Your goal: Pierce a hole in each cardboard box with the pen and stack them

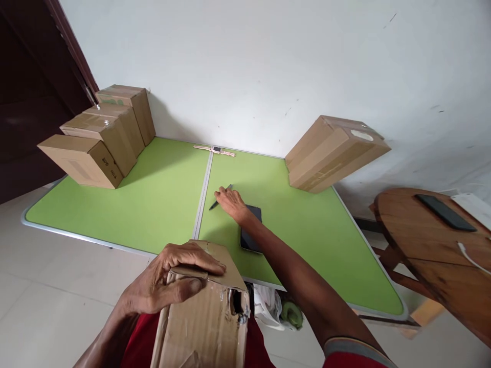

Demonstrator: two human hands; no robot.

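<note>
A worn cardboard box (199, 322) with a torn hole near one corner is held close to my body, at the table's front edge. My left hand (172, 276) grips its upper end, thumb on one face and fingers over the other. My right hand (231, 202) reaches across the green table (153, 204) and closes on a dark pen (214, 205), which lies slanted near the table's centre seam. Under my right forearm is a black smartphone (248, 240), partly covered by the arm. A watch with a pink strap (217, 150) lies near the wall.
Several cardboard boxes (88, 161) stand in a row at the table's left end. At the back right, more cardboard boxes (326, 158) lean together. A wooden table (429, 245) on the right carries a dark flat device (445, 212) and a white cable (471, 259).
</note>
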